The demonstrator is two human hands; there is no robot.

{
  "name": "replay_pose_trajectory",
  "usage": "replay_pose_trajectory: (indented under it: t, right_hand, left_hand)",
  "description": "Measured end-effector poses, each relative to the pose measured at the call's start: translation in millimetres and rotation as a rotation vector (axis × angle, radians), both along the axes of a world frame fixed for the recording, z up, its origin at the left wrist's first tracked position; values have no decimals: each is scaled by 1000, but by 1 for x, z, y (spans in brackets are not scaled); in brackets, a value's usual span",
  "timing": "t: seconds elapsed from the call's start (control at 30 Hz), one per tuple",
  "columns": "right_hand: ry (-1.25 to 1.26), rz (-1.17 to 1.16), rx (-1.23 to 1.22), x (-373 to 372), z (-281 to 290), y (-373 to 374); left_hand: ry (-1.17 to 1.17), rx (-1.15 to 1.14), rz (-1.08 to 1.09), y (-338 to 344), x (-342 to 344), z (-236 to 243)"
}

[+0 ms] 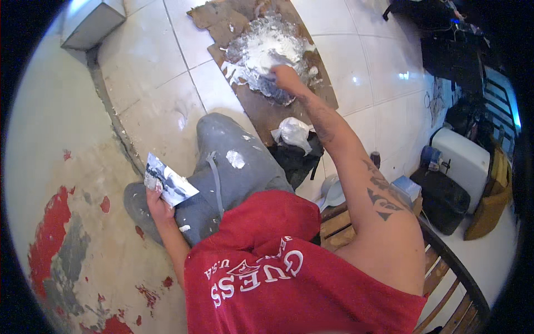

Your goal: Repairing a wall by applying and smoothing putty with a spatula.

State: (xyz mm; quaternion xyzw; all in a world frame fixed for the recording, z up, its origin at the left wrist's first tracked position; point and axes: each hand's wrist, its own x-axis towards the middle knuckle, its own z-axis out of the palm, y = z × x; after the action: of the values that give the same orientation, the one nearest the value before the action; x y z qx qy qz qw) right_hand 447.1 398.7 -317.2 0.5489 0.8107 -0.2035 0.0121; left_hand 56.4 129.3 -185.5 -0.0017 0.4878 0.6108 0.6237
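Note:
My left hand (159, 205) is closed round one edge of a flat, shiny rectangular plastering trowel (177, 187) smeared with white, held over my bent left leg. My right arm stretches forward, and my right hand (287, 78) is over a heap of white powdery plaster (271, 45). Its fingers are bent together at the heap's near side; what they hold, if anything, is hidden. Under the heap lies crumpled, shiny plastic sheeting (281, 96), spread on a brown cardboard sheet (250, 106).
A crumpled white plastic bag (293, 133) lies on a black bag (297, 161) near the cardboard. White tiles (345, 61) cover the floor. At left stands a wall (111, 245) with red and grey patches. A slatted wooden bench (445, 278) and a white container (461, 161) are at right.

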Motion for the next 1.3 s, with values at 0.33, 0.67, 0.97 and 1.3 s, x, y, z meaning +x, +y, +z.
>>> replay_pose_trajectory:
  t: [0.33, 0.67, 0.97, 1.3]
  right_hand:
    - [966, -273, -115, -71, 235, -72]
    - [1001, 591, 75, -161, 322, -181]
    - [860, 811, 104, -187, 291, -179]
    - [725, 509, -4, -182, 263, -126]
  left_hand:
    - [72, 84, -88, 56, 55, 78]
    - [-120, 318, 192, 24, 78, 153]
    - [-117, 348, 269, -28, 51, 155]
    - [177, 216, 419, -54, 2, 159]
